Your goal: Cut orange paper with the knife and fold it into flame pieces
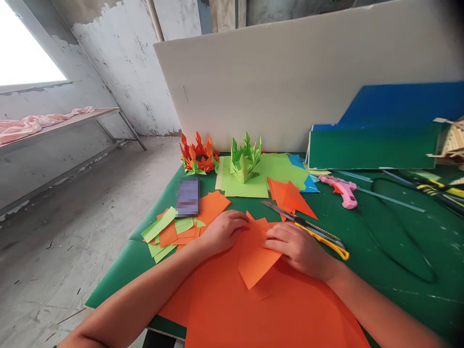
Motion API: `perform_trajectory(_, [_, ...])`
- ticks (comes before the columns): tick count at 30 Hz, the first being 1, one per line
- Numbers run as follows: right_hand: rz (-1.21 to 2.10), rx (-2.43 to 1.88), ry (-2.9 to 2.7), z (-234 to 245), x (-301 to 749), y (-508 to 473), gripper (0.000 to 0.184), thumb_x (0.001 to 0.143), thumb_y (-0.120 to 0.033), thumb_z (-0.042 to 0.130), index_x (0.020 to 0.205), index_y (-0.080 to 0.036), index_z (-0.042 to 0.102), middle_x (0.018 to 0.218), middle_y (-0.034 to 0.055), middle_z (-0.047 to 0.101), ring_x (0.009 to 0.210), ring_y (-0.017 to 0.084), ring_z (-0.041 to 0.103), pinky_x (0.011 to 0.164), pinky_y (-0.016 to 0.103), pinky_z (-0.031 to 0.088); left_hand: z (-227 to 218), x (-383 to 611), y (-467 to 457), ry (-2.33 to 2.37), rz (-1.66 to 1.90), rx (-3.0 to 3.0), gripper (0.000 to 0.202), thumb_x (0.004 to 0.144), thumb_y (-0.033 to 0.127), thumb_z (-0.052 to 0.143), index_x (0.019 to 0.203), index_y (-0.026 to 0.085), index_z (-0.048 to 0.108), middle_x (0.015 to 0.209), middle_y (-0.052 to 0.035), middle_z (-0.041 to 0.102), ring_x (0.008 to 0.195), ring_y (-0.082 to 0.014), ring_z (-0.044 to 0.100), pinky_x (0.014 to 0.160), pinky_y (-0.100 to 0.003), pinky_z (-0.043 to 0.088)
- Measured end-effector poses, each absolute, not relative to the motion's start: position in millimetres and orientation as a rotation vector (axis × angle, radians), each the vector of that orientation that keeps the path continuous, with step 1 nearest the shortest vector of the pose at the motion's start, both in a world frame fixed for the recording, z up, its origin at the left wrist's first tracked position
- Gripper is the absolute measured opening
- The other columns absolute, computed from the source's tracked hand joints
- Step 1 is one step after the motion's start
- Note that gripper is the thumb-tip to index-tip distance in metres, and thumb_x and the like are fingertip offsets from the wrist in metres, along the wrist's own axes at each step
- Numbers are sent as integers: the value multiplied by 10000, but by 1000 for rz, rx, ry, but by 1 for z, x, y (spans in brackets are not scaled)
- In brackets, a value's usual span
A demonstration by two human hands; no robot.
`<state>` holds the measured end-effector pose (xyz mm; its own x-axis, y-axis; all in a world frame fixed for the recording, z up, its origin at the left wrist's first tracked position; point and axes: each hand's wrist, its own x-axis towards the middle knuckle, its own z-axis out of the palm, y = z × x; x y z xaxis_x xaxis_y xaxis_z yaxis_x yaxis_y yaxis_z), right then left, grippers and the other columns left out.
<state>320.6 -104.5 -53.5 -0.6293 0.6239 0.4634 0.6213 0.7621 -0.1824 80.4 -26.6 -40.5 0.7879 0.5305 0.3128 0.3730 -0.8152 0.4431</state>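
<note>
Between my hands an orange sheet of paper (256, 256) is held, tilted, over larger orange sheets (261, 319). My left hand (226, 232) has its fingers curled at the sheet's upper left edge. On the other side my right hand (295, 244) grips the right edge, its thumb hidden beneath. Close to the right hand lies a yellow-handled utility knife (311, 229). Folded orange pieces (290, 198) lie behind it. Left of my left hand are loose orange and green paper scraps (177, 234).
A red folded-paper crown (200, 154) and a green one (245, 159) stand at the back, the latter on green paper (281, 171). A phone (187, 195) lies left. A pink glue gun (340, 190) with its cable lies right. A white board (253, 87) stands behind the green table (391, 237).
</note>
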Motion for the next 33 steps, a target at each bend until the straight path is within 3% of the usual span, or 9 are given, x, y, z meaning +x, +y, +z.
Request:
perform_trajectory(3, [62,-939,-2499,-53,321,-104,359,903,-96,420,1082,-245,694,987,66,712,935,227,611,811,382,485,-33,80,-32,711,536,2706,214,880,206,538,1029,239,687,1153,-28,705,1058,-228,625,960,-390,451])
perform_trajectory(8, [261,-936,-2516,-50,325,-103,247,907,-221,544,1108,-243,686,1058,73,704,978,235,619,851,389,492,-28,77,-38,730,435,2733,351,847,259,624,1196,238,601,1323,-43,623,1226,-262,528,1056,-419,361])
perform_trajectory(11, [353,-931,-2465,-47,325,-103,181,934,-272,558,1043,-243,699,1038,64,706,966,219,631,838,368,500,-29,75,-36,729,427,2731,275,870,299,642,1139,249,621,1324,-31,617,1257,-254,497,1063,-412,330])
perform_trajectory(14, [437,-943,-2388,-47,324,-103,181,962,-271,528,965,-242,707,994,55,708,928,198,636,811,343,501,-31,76,-35,739,434,2742,179,887,381,653,1022,270,687,1234,-14,654,1144,-238,550,995,-392,348])
perform_trajectory(17, [499,-950,-2291,-50,319,-102,205,969,-279,523,889,-223,704,898,54,710,850,187,635,755,323,493,-33,76,-34,706,424,2731,162,919,391,623,975,274,719,1128,-8,685,1020,-202,578,927,-361,353])
perform_trajectory(20, [562,-1054,-2154,-53,312,-100,175,954,-274,553,851,-218,683,807,33,707,779,178,632,716,301,482,-34,75,-30,688,424,2666,184,954,377,574,966,274,726,1069,-9,710,1046,-208,572,944,-362,327])
perform_trajectory(26, [661,-1319,-1956,-54,302,-97,59,908,-280,598,866,-243,616,777,-5,685,723,171,630,623,265,465,-26,71,-21,782,345,2438,490,1050,432,282,966,261,733,955,-18,730,1123,-217,571,1017,-384,297])
perform_trajectory(29, [661,-1388,-1905,-58,301,-97,98,895,-308,609,947,-252,549,698,-37,609,612,150,581,546,249,436,-20,72,-24,801,341,2435,343,973,499,477,1017,253,712,1020,-26,718,1131,-240,570,1023,-397,301])
perform_trajectory(33, [629,-1386,-1920,-61,301,-98,141,897,-306,605,970,-254,497,691,-50,553,580,136,543,520,241,423,-17,75,-33,789,334,2501,294,821,376,729,1081,259,656,1063,-12,688,1076,-234,582,996,-385,307])
